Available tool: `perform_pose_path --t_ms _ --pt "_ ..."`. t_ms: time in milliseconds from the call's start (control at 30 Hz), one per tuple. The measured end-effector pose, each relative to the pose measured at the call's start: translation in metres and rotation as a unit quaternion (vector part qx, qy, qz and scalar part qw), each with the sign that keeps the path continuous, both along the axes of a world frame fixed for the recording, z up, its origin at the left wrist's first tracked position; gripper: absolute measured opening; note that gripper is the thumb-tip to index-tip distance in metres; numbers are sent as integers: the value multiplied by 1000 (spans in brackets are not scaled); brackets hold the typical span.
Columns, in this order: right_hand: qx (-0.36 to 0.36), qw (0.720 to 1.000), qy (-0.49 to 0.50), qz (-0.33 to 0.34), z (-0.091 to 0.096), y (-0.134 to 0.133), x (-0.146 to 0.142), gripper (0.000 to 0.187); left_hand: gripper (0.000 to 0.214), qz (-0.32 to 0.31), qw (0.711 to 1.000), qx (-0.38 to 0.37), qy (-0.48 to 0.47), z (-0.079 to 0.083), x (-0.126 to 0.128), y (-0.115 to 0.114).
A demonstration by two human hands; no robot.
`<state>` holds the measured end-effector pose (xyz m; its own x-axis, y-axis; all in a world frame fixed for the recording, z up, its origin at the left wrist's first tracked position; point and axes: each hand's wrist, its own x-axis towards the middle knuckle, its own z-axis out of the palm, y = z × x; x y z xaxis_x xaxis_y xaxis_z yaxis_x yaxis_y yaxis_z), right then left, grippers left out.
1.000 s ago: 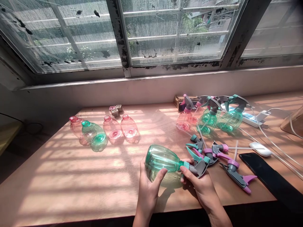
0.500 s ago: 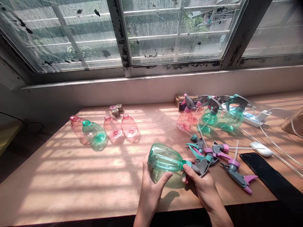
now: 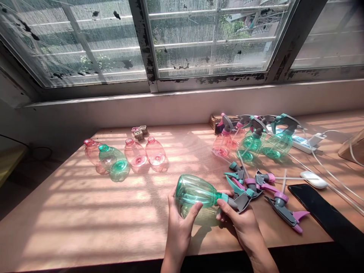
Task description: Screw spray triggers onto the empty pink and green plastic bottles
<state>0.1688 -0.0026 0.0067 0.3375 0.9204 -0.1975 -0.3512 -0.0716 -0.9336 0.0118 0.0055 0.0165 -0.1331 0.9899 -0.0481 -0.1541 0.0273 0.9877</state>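
Black phone (image 3: 327,216), mouse (image 3: 313,179), power strip (image 3: 301,143)

This looks like a makeshift assembly spot in a home workroom. A sunlit wooden tabletop (image 3: 85,212) sits under a grimy window (image 3: 199,38) with peeling frames at 12 o'clock. Empty bottles (image 3: 136,155) are batched at 10 o'clock and finished spray bottles (image 3: 251,146) at 2. Loose trigger heads (image 3: 281,212), a power strip (image 3: 298,142), a mouse (image 3: 313,179) and a phone (image 3: 313,203) lie at 3.
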Motion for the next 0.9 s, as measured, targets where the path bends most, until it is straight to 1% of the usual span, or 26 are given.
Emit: perform_pose_path --t_ms 100,233,333,433,533,633,767,833,900 --pt "8 1000 -5 4 0 0 0 53 73 -1 1000 6 9 -4 -2 2" --pt "20 1000 -14 10 -6 1 3 47 73 -16 999 28 24 -9 -5 6" --pt "24 1000 2 6 -11 1 6 48 72 -36 999 28 25 -7 -5 6" --pt "25 1000 5 1 -11 2 7 49 70 -40 998 32 37 -4 -4 4" --pt "18 1000 -19 13 -7 1 6 50 68 -17 999 30 25 -2 -3 1" --pt "14 1000 -21 14 -3 0 4 50 67 5 1000 12 7 1 -2 -1" --pt "10 1000 -22 11 -1 -1 1 49 66 16 1000 6 22 2 -4 1" --pt "10 1000 -22 6 -2 -1 1 49 65 5 1000 15 17 1 -6 3" --pt "8 1000 -21 0 -5 0 2 49 66 -19 1000 23 0 -2 -7 4"
